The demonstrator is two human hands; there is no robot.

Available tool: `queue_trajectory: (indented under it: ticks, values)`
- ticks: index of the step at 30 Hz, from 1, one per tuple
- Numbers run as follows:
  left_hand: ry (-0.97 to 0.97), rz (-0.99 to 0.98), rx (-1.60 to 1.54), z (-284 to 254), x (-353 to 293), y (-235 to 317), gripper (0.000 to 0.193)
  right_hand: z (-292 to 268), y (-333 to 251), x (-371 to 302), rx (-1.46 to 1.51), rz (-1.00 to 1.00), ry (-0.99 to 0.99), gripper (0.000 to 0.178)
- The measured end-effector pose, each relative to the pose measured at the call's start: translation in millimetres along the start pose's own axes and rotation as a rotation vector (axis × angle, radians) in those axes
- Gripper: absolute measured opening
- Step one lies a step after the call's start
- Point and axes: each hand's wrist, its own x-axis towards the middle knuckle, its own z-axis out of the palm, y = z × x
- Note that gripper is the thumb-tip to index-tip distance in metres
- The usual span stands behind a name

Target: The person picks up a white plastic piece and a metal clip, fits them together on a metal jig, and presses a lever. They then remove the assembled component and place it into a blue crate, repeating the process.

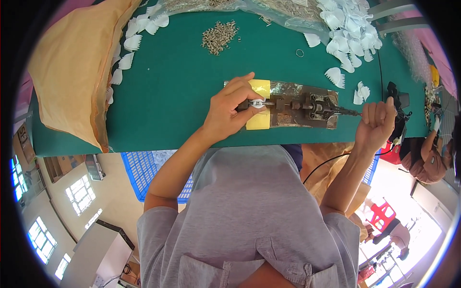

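A metal hand-press jig [300, 104] lies across the green table in front of me, with yellow tape [260, 124] round its left end. My left hand [231, 106] pinches a small white plastic piece [258, 103] between thumb and forefinger at the jig's left tip. The piece's exact shape is partly hidden by the fingers. On the right, my right hand [377, 122] is wrapped round the end of the jig's lever handle [346, 111], thumb pointing up.
Small metal clips [219, 37] lie heaped beyond the jig. White toothed plastic pieces [350, 36] pile up at the far right; more line the brown paper sack [79, 72] at left. A thin ring [299, 53] lies nearby. Blue crates [139, 173] stand below the table; other people are at right.
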Motion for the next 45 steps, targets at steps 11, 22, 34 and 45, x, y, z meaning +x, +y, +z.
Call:
queue_trajectory:
  ticks: [11,22,34,45]
  values:
    - [0.007,0.013,0.016,-1.9,-2.2,1.7,0.018,28.9,9.5,-20.7,-0.205,-0.153,-0.089,0.05]
    - [0.012,-0.012,0.046,-0.2,2.5,-4.3,0.017,41.3,18.1,-28.3,-0.483,-0.324,0.0,0.048]
    - [0.161,0.052,-0.421,-14.2,-0.2,26.9,0.024,-118.8,62.3,27.7,0.864,0.58,0.081,0.049]
    - [0.435,-0.554,0.414,-179.9,-118.4,74.2,0.029,-116.2,66.3,36.9,0.864,0.543,-0.013,0.049]
